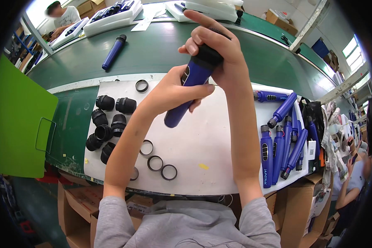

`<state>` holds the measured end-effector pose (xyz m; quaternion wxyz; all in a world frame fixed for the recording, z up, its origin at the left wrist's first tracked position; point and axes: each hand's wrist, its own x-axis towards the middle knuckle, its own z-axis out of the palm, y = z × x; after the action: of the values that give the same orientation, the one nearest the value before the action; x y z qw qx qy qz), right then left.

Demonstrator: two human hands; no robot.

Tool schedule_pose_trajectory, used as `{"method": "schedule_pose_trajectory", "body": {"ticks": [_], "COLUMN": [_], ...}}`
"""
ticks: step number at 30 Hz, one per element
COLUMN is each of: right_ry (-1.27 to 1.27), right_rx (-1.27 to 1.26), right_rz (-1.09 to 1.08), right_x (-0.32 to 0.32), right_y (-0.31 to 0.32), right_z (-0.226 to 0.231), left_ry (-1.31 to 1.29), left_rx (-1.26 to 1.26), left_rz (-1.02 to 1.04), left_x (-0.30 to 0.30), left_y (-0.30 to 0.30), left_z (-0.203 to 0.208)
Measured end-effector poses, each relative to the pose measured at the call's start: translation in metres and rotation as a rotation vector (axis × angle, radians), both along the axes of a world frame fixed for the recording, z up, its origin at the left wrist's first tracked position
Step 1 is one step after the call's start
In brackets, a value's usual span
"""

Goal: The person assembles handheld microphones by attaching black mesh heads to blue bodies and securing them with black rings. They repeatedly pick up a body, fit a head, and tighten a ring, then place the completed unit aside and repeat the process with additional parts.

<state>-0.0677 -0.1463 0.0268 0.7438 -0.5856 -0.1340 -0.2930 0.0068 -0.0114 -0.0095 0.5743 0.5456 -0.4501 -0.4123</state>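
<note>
A blue handheld microphone (199,74) with a black head is held up slantwise over the white work sheet. Wrapped round its blue body is my left hand (169,91), the thumb lying across the front below the buttons. My right hand (225,51) is closed round the black head at the upper end, its index finger stretched out. That hand covers much of the head. Several black microphone heads (118,124) lie on the left of the sheet. Loose black rings (155,163) lie near the front edge, and another black ring (141,86) is at the back.
Several blue microphone bodies (278,151) lie in a white tray at the right. On the green belt (161,49) beyond rests a blue microphone (114,52). White foam trays (111,20) stand at the back. A green panel (20,120) borders the left; cardboard boxes (295,211) stand below.
</note>
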Motion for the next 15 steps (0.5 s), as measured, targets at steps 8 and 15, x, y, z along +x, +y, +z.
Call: {"method": "schedule_pose_trajectory", "body": {"ticks": [8,15], "right_ry": [-0.236,-0.073], "right_rx": [-0.064,-0.003], "right_rz": [0.485,0.211], "right_x": [0.005,0.001], "right_y": [-0.003,-0.008], "right_z": [-0.004,-0.005], "left_ry": [0.511,0.193], "left_rx": [-0.072,0.025], "left_rz": [-0.501,0.010], "left_x": [0.001,-0.014], "left_y": [0.002,-0.001], "left_z": [-0.012,0.000]}}
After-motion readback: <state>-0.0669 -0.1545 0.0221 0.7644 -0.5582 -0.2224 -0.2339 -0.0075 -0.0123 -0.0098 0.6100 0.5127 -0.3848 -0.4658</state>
